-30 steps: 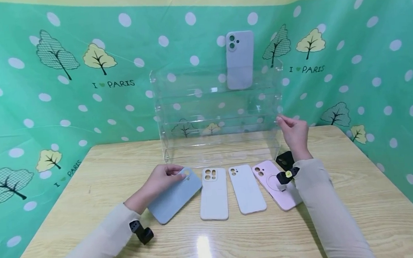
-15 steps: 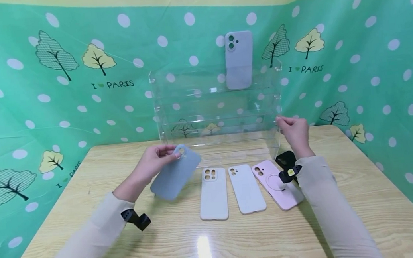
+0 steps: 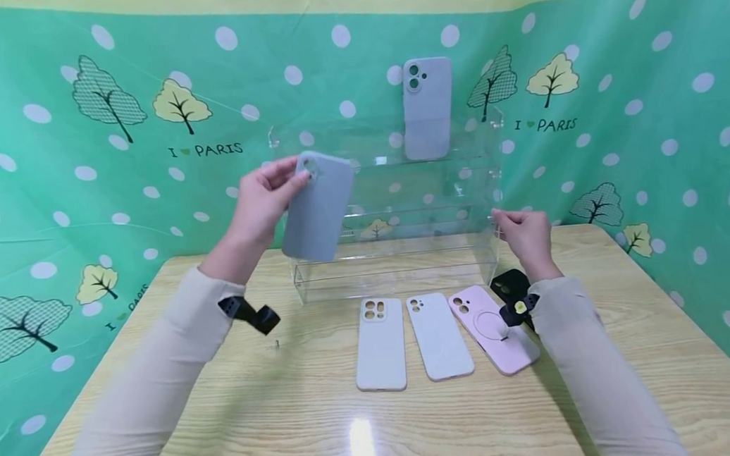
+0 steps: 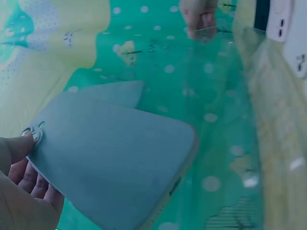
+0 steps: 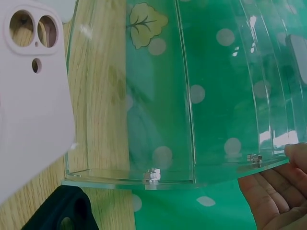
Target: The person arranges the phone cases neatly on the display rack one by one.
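The left hand (image 3: 264, 196) pinches the blue-gray phone case (image 3: 321, 213) at its camera-opening end, thumb on the outer face and fingers behind. The case is clear of the desk (image 3: 251, 419), in front of the left part of the transparent rack (image 3: 399, 262), with its camera end uppermost and its lower end slanted toward the left.

The right hand (image 3: 527, 234) grips the edge of the rack's right side panel between thumb and curled fingers (the right wrist view shows this contact best).

One gray case (image 3: 428, 110) stands upright in the top tier, right of center. In front of the rack, from left to right, lie a white case with a large camera frame (image 3: 380, 354), a narrower white case (image 3: 441, 343), a pink case with a ring outline (image 3: 500, 339) and a black case (image 3: 510, 285). The right wrist camera partly hides the black case.
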The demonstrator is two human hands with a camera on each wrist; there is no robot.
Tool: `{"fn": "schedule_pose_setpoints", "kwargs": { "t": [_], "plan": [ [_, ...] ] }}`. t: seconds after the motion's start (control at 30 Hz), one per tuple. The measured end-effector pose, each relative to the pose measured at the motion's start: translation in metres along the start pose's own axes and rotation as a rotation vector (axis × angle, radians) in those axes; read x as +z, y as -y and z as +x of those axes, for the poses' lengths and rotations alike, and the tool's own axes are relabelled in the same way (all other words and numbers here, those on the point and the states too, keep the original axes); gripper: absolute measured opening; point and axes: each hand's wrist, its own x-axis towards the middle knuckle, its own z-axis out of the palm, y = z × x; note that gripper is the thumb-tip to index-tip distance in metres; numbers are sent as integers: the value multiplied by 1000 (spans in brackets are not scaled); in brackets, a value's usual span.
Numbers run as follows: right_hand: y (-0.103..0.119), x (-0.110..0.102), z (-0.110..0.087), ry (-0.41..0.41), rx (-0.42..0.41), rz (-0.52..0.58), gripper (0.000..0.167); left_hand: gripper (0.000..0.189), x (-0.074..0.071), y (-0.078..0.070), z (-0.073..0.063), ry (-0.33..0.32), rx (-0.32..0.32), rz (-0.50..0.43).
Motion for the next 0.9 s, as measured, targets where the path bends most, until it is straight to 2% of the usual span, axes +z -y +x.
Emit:
{"fn": "schedule_pose_setpoints", "kwargs": {
  "t": [0.13, 0.27, 0.43, 0.63, 0.9],
  "plan": [
    [0, -1, 0, 11, 3, -1, 47, 37, 5, -27, 18, -43, 24, -105],
    [0, -2, 1, 17, -2, 9, 46, 32, 10, -52, 37, -85, 21, -209],
    [0, -2, 1, 19, -3, 16, 45, 26, 16, -74, 61, -161, 4, -358],
    [0, -1, 2, 13, -20, 24, 44, 21, 24, -91, 84, -235, 11, -468],
    [0, -1, 1, 6, -8, 34, 42, 24, 29, -96, 105, -285, 107, -578]
  ]
}}
